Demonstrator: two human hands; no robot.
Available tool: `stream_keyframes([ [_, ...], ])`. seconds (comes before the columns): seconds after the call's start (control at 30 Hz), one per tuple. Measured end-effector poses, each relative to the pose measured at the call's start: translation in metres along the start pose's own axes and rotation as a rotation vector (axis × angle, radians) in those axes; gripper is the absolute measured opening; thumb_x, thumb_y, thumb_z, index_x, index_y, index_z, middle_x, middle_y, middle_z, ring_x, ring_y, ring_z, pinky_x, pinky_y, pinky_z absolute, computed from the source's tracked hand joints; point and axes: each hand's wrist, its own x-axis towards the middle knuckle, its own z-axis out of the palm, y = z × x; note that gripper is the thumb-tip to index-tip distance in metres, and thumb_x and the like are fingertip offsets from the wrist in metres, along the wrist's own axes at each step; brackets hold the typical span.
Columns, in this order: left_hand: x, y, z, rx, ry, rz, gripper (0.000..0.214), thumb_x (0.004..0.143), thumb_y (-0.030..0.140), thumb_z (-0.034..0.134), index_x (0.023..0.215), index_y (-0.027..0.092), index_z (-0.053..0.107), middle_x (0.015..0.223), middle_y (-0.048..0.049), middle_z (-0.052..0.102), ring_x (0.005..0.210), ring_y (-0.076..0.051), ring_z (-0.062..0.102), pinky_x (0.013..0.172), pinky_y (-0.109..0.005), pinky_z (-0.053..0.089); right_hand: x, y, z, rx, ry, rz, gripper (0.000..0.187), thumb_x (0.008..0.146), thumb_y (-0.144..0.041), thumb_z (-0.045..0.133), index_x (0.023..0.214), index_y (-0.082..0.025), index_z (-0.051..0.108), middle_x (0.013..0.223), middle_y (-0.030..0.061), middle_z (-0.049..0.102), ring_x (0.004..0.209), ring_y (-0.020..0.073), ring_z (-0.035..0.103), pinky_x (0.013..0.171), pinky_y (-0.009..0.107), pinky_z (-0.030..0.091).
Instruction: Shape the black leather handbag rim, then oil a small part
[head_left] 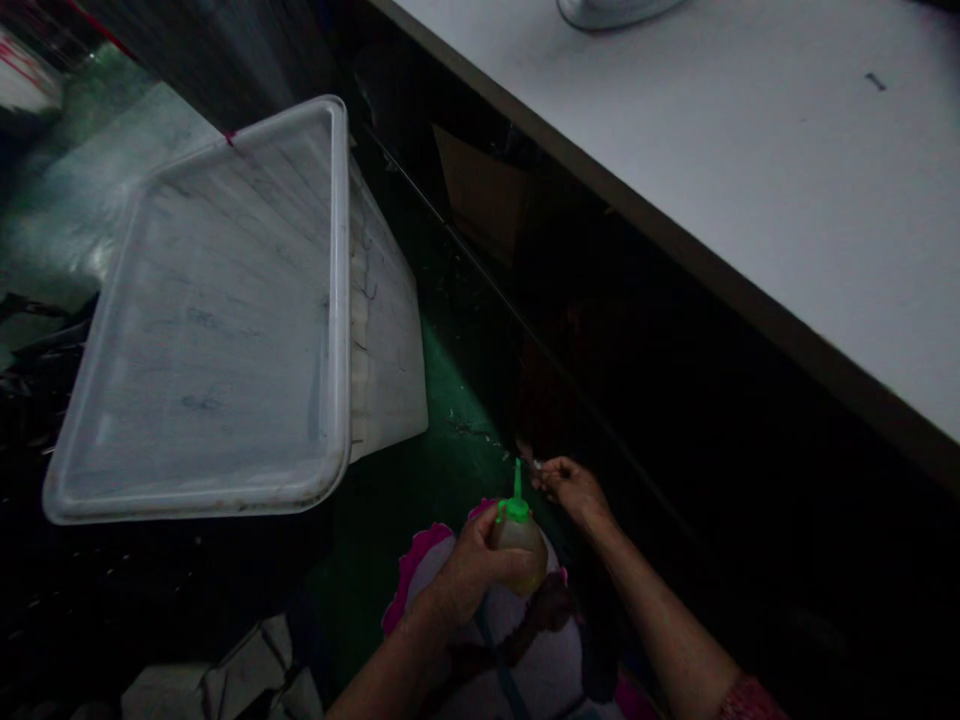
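Observation:
In the lower middle of the head view, my left hand (476,560) is wrapped round a squeeze bottle (523,545) with a green cap and a thin green nozzle pointing up. Yellowish liquid shows in its translucent, rounded body. Just right of the nozzle tip, my right hand (570,488) has its fingers pinched together. A small, pale, shiny bit shows at those fingertips, too small and dark to name. Below both hands lies a light cloth with a pink scalloped edge (420,570), over my lap.
A large translucent plastic bin (345,300) stands at left. A white tabletop (750,150) crosses the upper right, its edge running diagonally above deep shadow. Under it are a cardboard piece (480,195) and a thin dark bar. Pale blocky packets (247,670) lie at lower left on the dark side.

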Motion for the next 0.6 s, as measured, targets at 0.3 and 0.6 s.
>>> stream_keyframes([
  [0.3,-0.016,-0.014,-0.023,-0.052,0.093,0.098,0.067,0.057,0.023,0.080,0.118,0.020,0.053,0.096,-0.0035,0.062,0.084,-0.017,0.058,0.075,-0.026,0.048,0.032,-0.023,0.030,-0.010,0.028,-0.053,0.019,0.067,-0.023,0.054,0.082,-0.018,0.063,0.073,0.0013,0.063,0.068,0.0154,0.055,0.063,0.026,0.039],
  [0.6,-0.016,-0.035,-0.059,-0.002,0.372,0.167,0.079,0.052,0.039,0.081,0.121,0.020,0.047,0.101,-0.0079,0.060,0.090,-0.025,0.059,0.076,-0.033,0.050,0.025,0.066,0.021,0.076,-0.046,0.258,0.005,0.081,-0.016,0.054,0.081,-0.013,0.057,0.069,0.0006,0.058,0.062,0.0110,0.057,0.058,0.023,0.046],
])
